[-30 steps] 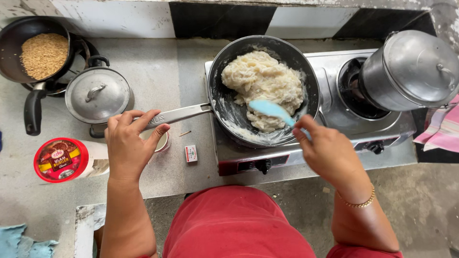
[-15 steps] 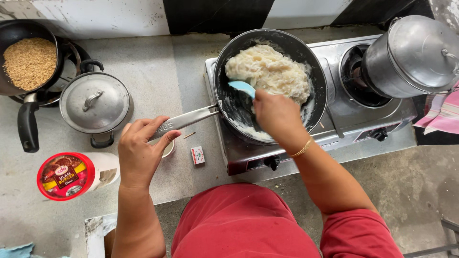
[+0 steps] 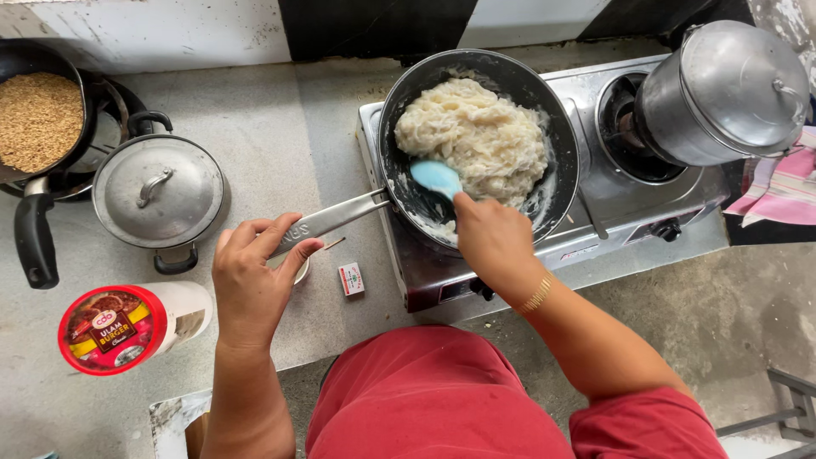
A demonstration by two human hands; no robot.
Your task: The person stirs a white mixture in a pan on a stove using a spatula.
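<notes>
A grey desk (image 3: 255, 110) is carrying a steel stove (image 3: 612, 212) under a tiled wall. On the stove's near burner a black pan (image 3: 561, 161) is sitting, full of pale dough (image 3: 476, 136). The left hand (image 3: 251, 280) is gripping the pan's metal handle (image 3: 331, 219), fingers curled over it. The right hand (image 3: 493, 242) is closing around a blue spatula (image 3: 436, 177), whose blade is lying just beyond the knuckles, touching the dough's near edge. A lidded pot (image 3: 157, 191) is standing left of the handle.
</notes>
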